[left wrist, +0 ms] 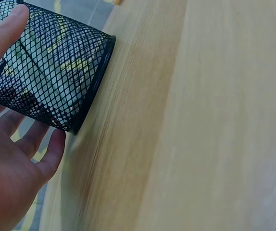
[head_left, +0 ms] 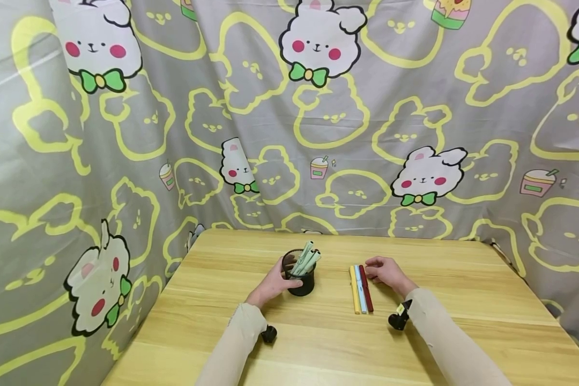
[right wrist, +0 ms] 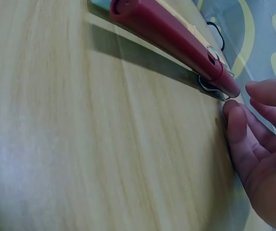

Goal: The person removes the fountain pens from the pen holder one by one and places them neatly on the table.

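My left hand [head_left: 273,283] grips a black mesh pen holder [head_left: 301,287] from its left side, the thumb across the front. Several pale green pens [head_left: 305,262] lean in it, their ends above the rim. Side by side on the table lie a yellow pen [head_left: 354,292], a light blue pen [head_left: 361,292] and a dark red pen [head_left: 367,294]. Just right of the red pen's far end is my right hand [head_left: 388,272], fingers loosely bent and holding nothing. In the right wrist view, its fingertips [right wrist: 236,120] are close to the red pen's end [right wrist: 227,84].
The wooden table [head_left: 318,343] carries the holder and the pens. A grey curtain [head_left: 347,118] with cartoon animals hangs along the back and left edges. Small black cameras [head_left: 398,320] sit on both wrists.
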`<state>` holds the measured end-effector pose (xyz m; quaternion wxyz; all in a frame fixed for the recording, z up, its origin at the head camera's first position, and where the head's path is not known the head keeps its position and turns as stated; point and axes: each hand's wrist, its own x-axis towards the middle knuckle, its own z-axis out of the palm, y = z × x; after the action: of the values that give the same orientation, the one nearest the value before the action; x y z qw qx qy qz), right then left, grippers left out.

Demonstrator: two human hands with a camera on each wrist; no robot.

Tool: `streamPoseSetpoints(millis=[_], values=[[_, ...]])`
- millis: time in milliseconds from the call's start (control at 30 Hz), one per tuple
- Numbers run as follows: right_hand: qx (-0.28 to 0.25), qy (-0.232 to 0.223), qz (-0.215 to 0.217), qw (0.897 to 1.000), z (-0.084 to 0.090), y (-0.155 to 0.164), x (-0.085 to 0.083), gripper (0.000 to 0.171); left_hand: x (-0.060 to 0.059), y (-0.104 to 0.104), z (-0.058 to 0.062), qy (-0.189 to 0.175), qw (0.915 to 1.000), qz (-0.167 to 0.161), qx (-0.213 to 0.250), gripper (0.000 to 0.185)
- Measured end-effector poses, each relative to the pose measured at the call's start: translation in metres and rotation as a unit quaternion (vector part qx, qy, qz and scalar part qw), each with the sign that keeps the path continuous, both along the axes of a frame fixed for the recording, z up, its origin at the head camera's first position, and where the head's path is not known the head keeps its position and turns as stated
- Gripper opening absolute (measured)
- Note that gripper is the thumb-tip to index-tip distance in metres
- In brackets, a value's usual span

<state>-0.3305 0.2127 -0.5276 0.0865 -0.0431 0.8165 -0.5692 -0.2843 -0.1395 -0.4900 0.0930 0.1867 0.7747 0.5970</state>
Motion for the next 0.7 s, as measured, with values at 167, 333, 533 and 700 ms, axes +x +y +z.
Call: streamPoseSetpoints(millis=[167, 333, 533, 700], values=[[-0.013, -0.002, 0.004, 1.0, 0.001, 0.002, 0.001, 0.035, 0.0, 0.0, 0.001, -0.003, 1.0, 0.001, -0.004, 0.077], [-0.002, 0.001, 0.006, 1.0, 0.004, 0.002, 0.004, 0.036, 0.0, 0.0, -0.001, 0.002, 1.0, -0.001, 0.0, 0.078], [0.019, 0.046, 0.008, 0.999, 0.017, -0.002, 0.003, 0.034, 0.0, 0.0, -0.001, 0.002, 1.0, -0.003, -0.002, 0.078], [0.015, 0.093, 0.021, 0.995, 0.037, -0.019, 0.006, 0.029, 0.0, 0.0, -0.001, 0.004, 1.0, -0.004, 0.005, 0.077]])
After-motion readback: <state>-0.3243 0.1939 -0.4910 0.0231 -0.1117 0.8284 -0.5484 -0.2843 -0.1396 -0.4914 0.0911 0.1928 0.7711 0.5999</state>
